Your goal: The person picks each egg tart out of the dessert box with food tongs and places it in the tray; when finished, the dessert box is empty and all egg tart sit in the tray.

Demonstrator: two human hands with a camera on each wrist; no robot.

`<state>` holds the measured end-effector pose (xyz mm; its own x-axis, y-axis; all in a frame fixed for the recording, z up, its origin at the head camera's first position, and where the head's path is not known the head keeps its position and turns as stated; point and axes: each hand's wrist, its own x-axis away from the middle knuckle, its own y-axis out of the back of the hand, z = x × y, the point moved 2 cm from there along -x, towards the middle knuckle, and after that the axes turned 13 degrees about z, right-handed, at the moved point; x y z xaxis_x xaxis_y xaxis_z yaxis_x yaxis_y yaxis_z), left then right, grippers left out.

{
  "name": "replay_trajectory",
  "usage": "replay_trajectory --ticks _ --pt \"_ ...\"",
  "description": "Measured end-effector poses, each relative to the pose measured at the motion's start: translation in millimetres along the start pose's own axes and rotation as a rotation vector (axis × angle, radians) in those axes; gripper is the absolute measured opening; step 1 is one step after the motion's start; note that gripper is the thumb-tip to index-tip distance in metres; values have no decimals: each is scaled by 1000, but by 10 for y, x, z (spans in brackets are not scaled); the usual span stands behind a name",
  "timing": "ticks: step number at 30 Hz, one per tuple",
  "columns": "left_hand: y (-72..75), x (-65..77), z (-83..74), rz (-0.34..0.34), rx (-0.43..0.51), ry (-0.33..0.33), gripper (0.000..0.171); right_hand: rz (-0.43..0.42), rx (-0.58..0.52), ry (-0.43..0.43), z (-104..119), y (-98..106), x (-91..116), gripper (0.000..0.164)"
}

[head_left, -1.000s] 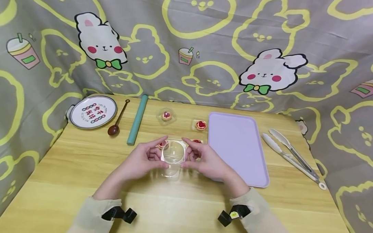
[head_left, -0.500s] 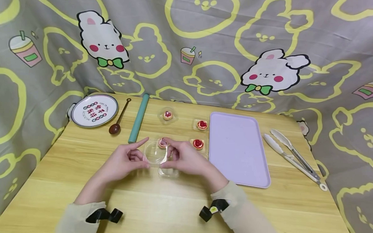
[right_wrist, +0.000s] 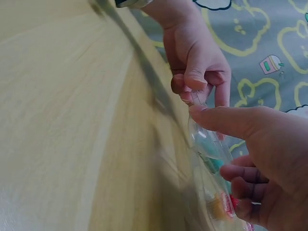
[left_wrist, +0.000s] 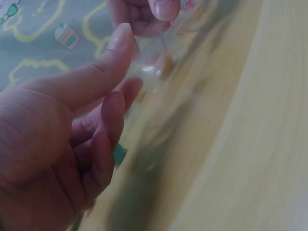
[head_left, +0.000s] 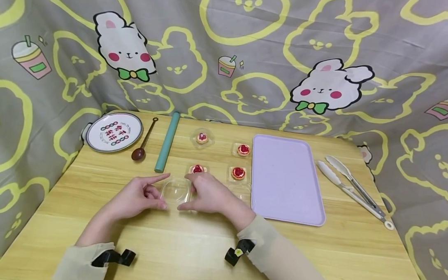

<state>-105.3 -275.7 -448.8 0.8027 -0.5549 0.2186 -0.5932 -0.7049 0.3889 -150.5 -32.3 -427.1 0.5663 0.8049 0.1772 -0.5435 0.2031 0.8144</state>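
In the head view, a square clear plastic lid (head_left: 175, 191) with a round raised middle is held up over the table between both hands. My left hand (head_left: 136, 198) pinches its left edge, with the index finger stretched out and the other fingers curled. My right hand (head_left: 212, 194) grips the right edge between thumb and fingers. Both thumbs lie along the near edge of the lid (right_wrist: 202, 137) in the right wrist view. Just behind the right hand is a red-topped tart (head_left: 198, 169) on a clear base, and another tart (head_left: 239, 173) sits to its right.
Two more tarts in clear plastic, one left (head_left: 202, 138) and one right (head_left: 243, 149), stand farther back. A purple tray (head_left: 287, 179) and tongs (head_left: 350, 187) lie right. A teal rod (head_left: 167, 142), brown spoon (head_left: 138, 154) and plate (head_left: 114, 132) lie left. Patterned cloth hangs behind.
Both hands have moved left with the lid. The front right tart has come into full view, while the clear piece beneath the lid is now hidden behind the right hand.
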Motion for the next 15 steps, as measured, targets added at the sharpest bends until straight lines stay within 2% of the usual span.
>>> replay_trajectory --ticks 8,15 --pt "12 -4 77 46 -94 41 92 4 219 -65 -2 -63 -13 87" --pt "31 -4 103 49 -94 54 91 -45 258 -72 -24 -92 15 91"
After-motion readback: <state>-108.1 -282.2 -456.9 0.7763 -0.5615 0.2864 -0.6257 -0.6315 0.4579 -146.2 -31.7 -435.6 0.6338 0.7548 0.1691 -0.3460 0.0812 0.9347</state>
